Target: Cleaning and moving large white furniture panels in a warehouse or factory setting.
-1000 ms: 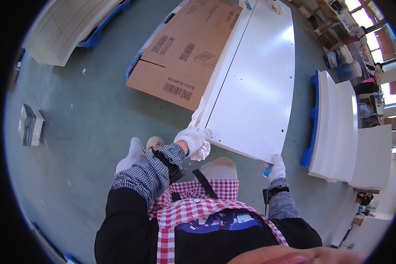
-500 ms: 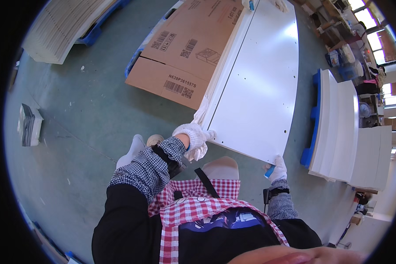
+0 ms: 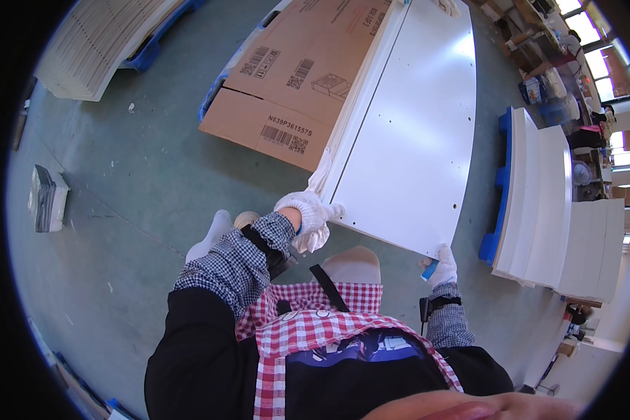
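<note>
A long white panel (image 3: pixel 407 133) with small drilled holes stretches away from me. My left hand (image 3: pixel 306 210), in a white knitted glove, grips its near left corner, the thumb on top. White cloth (image 3: pixel 312 240) hangs beneath that hand, and more runs along the panel's left edge. At the near right corner my gloved right hand (image 3: pixel 442 269) is closed on the panel, its fingers partly hidden below the edge. A small blue piece (image 3: pixel 429 271) shows at those fingers; its kind is unclear. Another person's gloved hand (image 3: pixel 448 7) is at the panel's far end.
Left of the panel lies a printed cardboard box (image 3: pixel 269 119) on a blue pallet. White panels (image 3: pixel 528 203) are stacked on the right, beside another blue pallet (image 3: pixel 495 210). More stacked boards (image 3: pixel 94 52) stand far left. A small grey-and-white stack (image 3: pixel 47 199) sits on the floor.
</note>
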Demonstrator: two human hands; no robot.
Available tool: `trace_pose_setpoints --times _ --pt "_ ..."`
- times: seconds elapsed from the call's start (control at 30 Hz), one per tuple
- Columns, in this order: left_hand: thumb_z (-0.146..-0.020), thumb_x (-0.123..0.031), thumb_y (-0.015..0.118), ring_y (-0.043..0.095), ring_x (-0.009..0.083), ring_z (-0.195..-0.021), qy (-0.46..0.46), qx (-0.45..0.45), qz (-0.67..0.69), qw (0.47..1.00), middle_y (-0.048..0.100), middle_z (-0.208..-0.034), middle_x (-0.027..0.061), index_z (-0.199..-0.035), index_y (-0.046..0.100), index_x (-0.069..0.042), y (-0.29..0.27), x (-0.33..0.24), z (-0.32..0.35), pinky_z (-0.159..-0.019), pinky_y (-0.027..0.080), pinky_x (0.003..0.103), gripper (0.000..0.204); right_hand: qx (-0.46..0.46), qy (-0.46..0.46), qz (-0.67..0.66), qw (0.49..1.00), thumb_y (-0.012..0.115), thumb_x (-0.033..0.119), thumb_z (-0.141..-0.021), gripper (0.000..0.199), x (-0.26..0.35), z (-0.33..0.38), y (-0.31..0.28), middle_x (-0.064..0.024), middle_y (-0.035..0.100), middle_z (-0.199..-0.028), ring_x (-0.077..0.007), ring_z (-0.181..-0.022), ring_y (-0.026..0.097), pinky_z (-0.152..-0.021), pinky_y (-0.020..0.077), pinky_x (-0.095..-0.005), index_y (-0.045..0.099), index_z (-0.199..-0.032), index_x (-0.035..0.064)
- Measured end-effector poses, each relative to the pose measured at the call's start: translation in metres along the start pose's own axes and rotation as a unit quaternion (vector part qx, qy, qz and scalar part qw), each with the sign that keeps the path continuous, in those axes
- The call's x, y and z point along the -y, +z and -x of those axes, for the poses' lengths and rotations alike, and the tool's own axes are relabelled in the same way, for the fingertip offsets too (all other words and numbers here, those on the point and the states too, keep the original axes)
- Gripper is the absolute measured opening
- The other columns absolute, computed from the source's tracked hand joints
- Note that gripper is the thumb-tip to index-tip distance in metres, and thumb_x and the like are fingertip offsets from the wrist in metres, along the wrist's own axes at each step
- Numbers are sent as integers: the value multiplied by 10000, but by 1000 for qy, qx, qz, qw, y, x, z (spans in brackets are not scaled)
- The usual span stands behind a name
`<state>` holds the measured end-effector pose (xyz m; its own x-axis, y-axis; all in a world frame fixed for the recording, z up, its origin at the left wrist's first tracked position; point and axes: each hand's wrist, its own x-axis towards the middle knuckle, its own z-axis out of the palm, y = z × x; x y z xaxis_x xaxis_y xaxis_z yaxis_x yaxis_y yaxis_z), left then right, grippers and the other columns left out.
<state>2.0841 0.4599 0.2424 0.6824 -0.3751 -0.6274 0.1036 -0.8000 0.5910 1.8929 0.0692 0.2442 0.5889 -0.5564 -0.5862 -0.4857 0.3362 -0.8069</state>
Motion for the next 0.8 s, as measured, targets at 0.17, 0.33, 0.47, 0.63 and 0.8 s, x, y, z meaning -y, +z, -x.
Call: trace_pose_setpoints --times 0.17,0.33,0.47,0.63,0.8 --pt "-852 -657 583 636 332 -1143 -11 17 -12 1000 657 -1215 228 -1244 646 1 -7 -7 6 -997 471 393 769 2 -3 1 1000 593 425 -962 334 1 0 0 -40 629 -765 -183 -616 586 -681 567 -466 622 -1056 106" --pt "-848 -658 588 636 328 -1146 -65 56 -6 996 659 -1216 223 -1253 639 3 -30 -31 29 -997 471 388 776 -9 5 -9 1000 588 416 -967 325 1 -1 -1 -42 631 -757 -195 -608 584 -725 555 -498 623 -1050 104" --pt "-838 -652 607 637 320 -1147 -56 49 -1 997 660 -1218 217 -1263 632 1 -24 -24 23 -996 472 383 780 -16 21 -18 999 582 409 -972 313 0 -3 -1 -43 631 -757 -197 -608 585 -729 551 -498 622 -1047 108" --pt "-833 -639 625 634 320 -1152 -70 53 -14 996 657 -1227 215 -1273 626 -3 -31 -33 29 -997 472 384 773 -6 8 -10 1000 584 404 -972 303 0 -2 -3 -44 636 -767 -193 -610 586 -714 550 -493 621 -1049 114" --pt "-836 -631 626 635 318 -1151 -79 76 25 994 655 -1235 211 -1282 620 -4 -30 -31 29 -1000 471 381 769 -17 10 -19 1000 594 405 -966 305 1 0 0 -44 638 -763 -192 -608 589 -704 555 -489 622 -1053 113"
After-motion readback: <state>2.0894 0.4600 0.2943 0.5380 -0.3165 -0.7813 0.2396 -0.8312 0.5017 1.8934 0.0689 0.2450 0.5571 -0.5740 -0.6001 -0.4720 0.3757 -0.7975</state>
